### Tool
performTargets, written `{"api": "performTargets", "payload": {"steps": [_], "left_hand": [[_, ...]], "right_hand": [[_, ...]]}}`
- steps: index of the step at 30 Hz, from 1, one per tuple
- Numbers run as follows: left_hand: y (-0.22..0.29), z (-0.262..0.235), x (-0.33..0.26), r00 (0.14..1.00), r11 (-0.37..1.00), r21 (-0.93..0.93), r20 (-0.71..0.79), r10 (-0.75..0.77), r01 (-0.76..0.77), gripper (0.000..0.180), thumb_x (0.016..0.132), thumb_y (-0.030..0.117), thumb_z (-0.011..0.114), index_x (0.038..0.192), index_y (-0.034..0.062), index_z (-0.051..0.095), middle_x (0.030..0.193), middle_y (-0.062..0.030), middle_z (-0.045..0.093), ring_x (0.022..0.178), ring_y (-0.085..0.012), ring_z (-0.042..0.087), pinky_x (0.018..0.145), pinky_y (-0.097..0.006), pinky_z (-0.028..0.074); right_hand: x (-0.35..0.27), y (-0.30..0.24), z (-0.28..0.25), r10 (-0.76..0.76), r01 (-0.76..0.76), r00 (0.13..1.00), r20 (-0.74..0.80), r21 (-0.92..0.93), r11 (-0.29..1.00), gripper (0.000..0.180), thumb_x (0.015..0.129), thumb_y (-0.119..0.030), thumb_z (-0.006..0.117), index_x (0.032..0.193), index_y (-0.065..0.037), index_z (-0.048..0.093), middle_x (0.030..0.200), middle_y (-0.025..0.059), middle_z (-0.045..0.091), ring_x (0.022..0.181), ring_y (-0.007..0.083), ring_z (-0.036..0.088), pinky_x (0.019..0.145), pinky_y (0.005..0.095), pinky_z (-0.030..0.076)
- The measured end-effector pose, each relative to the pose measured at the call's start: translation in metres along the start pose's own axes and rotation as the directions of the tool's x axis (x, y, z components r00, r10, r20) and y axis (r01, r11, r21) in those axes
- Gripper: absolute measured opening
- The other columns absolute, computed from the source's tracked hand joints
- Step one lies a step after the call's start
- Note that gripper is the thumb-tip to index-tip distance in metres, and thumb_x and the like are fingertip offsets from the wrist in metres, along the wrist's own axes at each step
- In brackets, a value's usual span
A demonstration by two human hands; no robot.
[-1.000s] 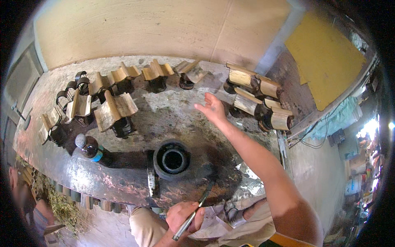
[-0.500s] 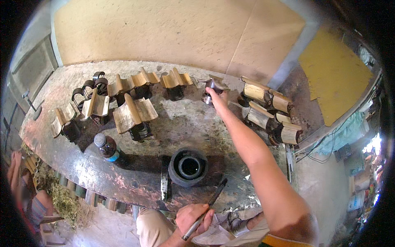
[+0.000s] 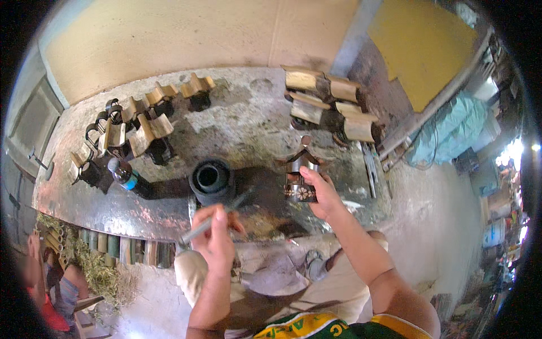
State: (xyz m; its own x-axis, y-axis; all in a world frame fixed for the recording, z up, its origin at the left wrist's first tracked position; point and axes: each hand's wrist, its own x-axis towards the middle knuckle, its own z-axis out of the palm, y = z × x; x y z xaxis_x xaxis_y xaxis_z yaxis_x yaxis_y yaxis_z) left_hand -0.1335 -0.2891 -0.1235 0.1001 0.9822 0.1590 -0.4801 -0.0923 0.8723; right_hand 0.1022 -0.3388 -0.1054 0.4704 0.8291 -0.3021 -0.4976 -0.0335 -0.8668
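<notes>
My right hand (image 3: 323, 198) is closed around a small dark bamboo house-shaped craft piece (image 3: 298, 193), raised above the table's near right part. It has a peaked, curved roof and a pale flower pattern on its round body. A paintbrush (image 3: 199, 230) is gripped in my left hand (image 3: 217, 240), its blurred tip pointing up and right toward the craft piece but apart from it. Just beyond my left hand stands a thick black round pot (image 3: 228, 189) with a smaller ring-shaped opening inside.
Similar roofed bamboo pieces (image 3: 148, 135) stand in a group at the table's left, and several more (image 3: 307, 107) at the right. A dark bottle (image 3: 123, 174) with a grey cap is by the left group. Another person (image 3: 42, 282) is at lower left, near green bamboo lengths (image 3: 113, 246).
My right hand has brought the craft piece from the far side of the table toward me. My left hand with the brush has risen toward the pot. The view has shifted right.
</notes>
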Motion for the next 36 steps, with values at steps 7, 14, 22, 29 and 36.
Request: {"api": "performTargets", "payload": {"steps": [7, 14, 22, 29, 36], "left_hand": [[0.012, 0.049, -0.003, 0.973, 0.965, -0.152, 0.115, -0.199, 0.215, 0.02, 0.089, 0.014, 0.069, 0.099, -0.0007, 0.06, 0.077, -0.0147, 0.065, 0.056, -0.0184, 0.059, 0.049, -0.032, 0.048], [-0.003, 0.097, -0.022, 0.909, 0.91, -0.159, 0.239, -0.342, 0.384, 0.021, 0.09, 0.016, 0.069, 0.099, -0.0003, 0.06, 0.076, -0.0142, 0.066, 0.053, -0.0175, 0.058, 0.048, -0.031, 0.048], [-0.008, 0.12, -0.037, 0.894, 0.926, -0.136, 0.341, -0.291, 0.353, 0.02, 0.09, 0.016, 0.069, 0.099, 0.0003, 0.06, 0.076, -0.0143, 0.066, 0.053, -0.0181, 0.059, 0.047, -0.031, 0.049], [-0.001, 0.109, -0.034, 0.92, 0.941, -0.111, 0.273, -0.28, 0.319, 0.021, 0.089, 0.018, 0.07, 0.098, 0.0011, 0.06, 0.075, -0.0138, 0.065, 0.052, -0.0177, 0.058, 0.047, -0.031, 0.049], [0.001, 0.102, -0.028, 0.945, 0.955, -0.108, 0.211, -0.25, 0.276, 0.021, 0.091, 0.019, 0.069, 0.097, 0.0009, 0.059, 0.074, -0.0137, 0.064, 0.052, -0.0181, 0.058, 0.046, -0.031, 0.047]], "right_hand": [[-0.042, 0.027, -0.033, 0.038, -0.031, 0.997, -0.069, 0.09, 0.995, 0.041, 0.086, -0.025, 0.072, 0.115, -0.001, 0.058, 0.103, 0.0127, 0.069, 0.088, 0.0204, 0.068, 0.075, 0.0392, 0.06], [-0.054, 0.031, -0.044, -0.066, 0.066, 0.998, 0.001, 0.06, 0.996, 0.062, 0.077, -0.02, 0.082, 0.123, 0.005, 0.048, 0.11, 0.0143, 0.064, 0.097, 0.0221, 0.065, 0.086, 0.0357, 0.054], [-0.069, 0.021, -0.046, -0.089, 0.09, 0.995, -0.034, 0.027, 0.996, 0.064, 0.078, -0.019, 0.082, 0.124, 0.005, 0.045, 0.11, 0.0108, 0.065, 0.099, 0.0185, 0.063, 0.089, 0.0318, 0.05], [-0.063, 0.022, -0.05, -0.143, 0.143, 0.99, 0.0, -0.02, 0.99, 0.07, 0.077, -0.012, 0.081, 0.129, 0.008, 0.039, 0.112, 0.0132, 0.062, 0.102, 0.0189, 0.062, 0.092, 0.0317, 0.049], [-0.061, 0.027, -0.047, -0.144, 0.143, 0.99, 0.003, 0.033, 0.989, 0.072, 0.077, -0.013, 0.082, 0.132, 0.008, 0.039, 0.119, 0.0114, 0.061, 0.104, 0.0168, 0.059, 0.092, 0.0304, 0.048]]}}
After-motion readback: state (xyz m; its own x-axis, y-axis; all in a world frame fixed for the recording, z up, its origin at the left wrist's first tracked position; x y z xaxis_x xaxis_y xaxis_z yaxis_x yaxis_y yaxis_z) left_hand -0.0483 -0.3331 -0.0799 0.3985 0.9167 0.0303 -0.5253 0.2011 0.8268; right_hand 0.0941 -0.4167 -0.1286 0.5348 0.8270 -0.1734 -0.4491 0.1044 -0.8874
